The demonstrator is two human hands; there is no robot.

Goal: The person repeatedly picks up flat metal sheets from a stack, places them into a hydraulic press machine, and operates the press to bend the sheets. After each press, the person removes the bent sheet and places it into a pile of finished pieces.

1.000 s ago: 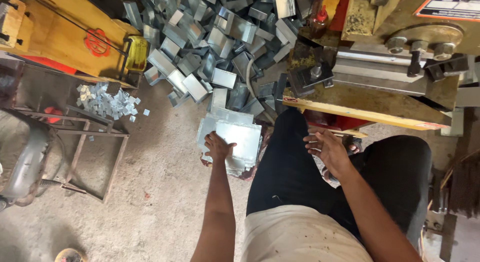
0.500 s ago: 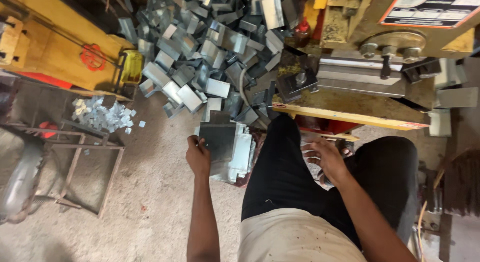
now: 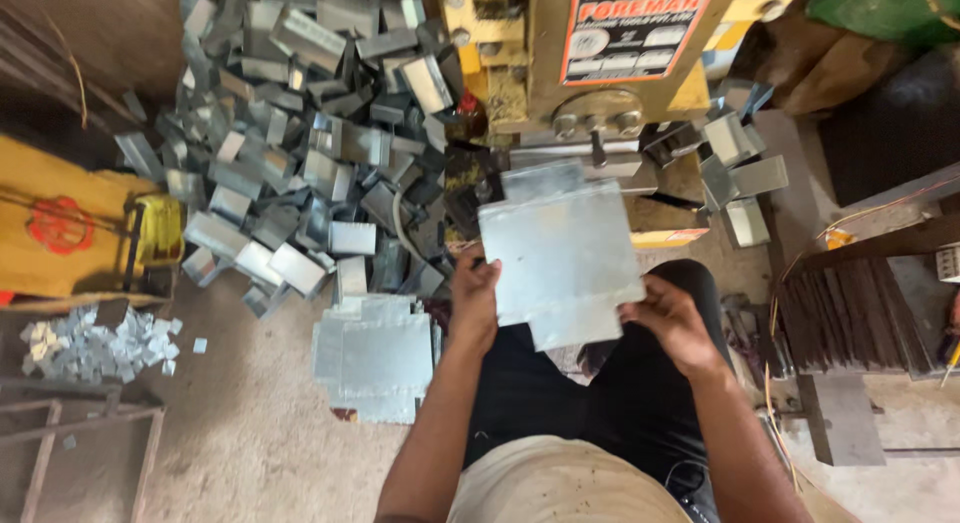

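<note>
Dusty concrete workshop floor (image 3: 230, 453), strewn with metal parts, seen from above past dark-trousered knees. Straight ahead, a yellow press machine (image 3: 560, 73) with a red and white plate on its front and a steel bed below.

Held up between both hands, in front of the press and over the lap: a flat, cross-shaped sheet of shiny galvanised metal (image 3: 560, 253), tilted slightly. Left hand (image 3: 474, 303) clamped on the sheet's left edge, fingers curled behind, thumb on the face. Right hand (image 3: 672, 318) clamped on the lower right corner, fingers wrapped under the edge.

On the floor just left of the left knee, a neat stack of flat cut blanks of the same silvery metal (image 3: 375, 358), well below the lifted sheet and apart from it. Beyond the stack, up to the machine's left side, a large loose heap of folded grey metal channel pieces (image 3: 300, 153). A few more folded pieces (image 3: 735, 173) to the right of the press bed.

Far left, a yellow wooden board with a red mark (image 3: 65, 228); below it, a small pile of tiny square metal offcuts (image 3: 95, 345) beside a rusty steel frame (image 3: 80, 433).
</note>
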